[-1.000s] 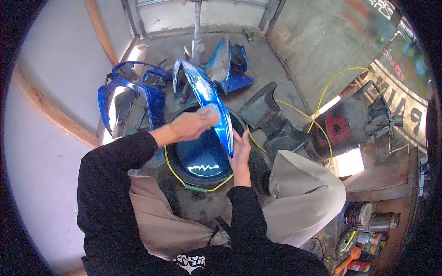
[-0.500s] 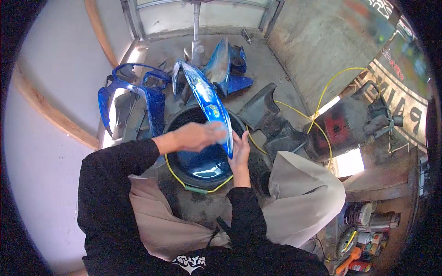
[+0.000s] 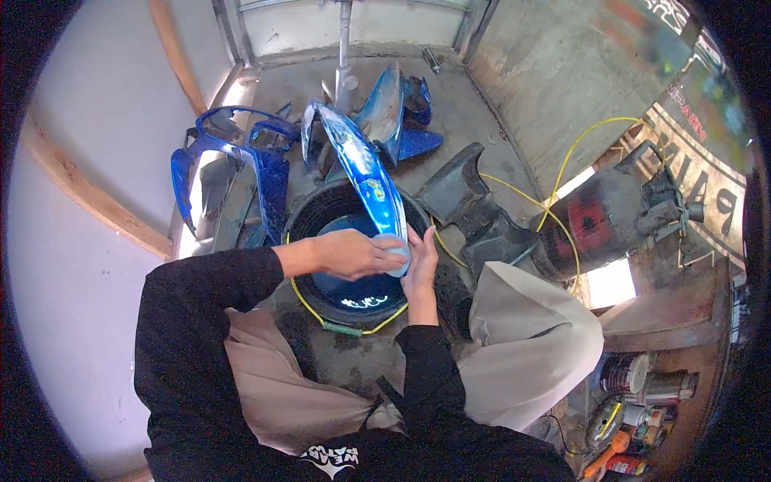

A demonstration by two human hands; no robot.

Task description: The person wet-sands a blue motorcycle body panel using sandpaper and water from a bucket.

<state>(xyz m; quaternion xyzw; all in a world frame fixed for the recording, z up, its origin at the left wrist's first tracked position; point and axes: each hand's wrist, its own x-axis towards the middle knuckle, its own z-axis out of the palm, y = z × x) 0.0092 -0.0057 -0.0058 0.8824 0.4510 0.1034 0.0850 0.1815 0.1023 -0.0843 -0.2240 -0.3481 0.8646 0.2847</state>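
A glossy blue plastic panel (image 3: 365,169), long and curved, slants over a black bucket (image 3: 295,281) with dark liquid in it. My left hand (image 3: 353,254) presses a pale blue pad (image 3: 396,248) against the panel's lower end, fingers wrapped on the pad. My right hand (image 3: 419,265) holds that same end from the right side, fingers curled upward along the edge; part of its grip is hidden behind the panel and pad.
Other blue panels (image 3: 273,185), (image 3: 414,145) lie beyond the bucket. Dark plastic pieces (image 3: 454,189) and a black tank (image 3: 562,241) with yellow hose (image 3: 590,127) sit right. Walls (image 3: 88,145) enclose me; cans (image 3: 622,373) crowd the lower right.
My left hand with the pad has moved down along the panel from its middle to its lower end. My right hand stays on the panel.
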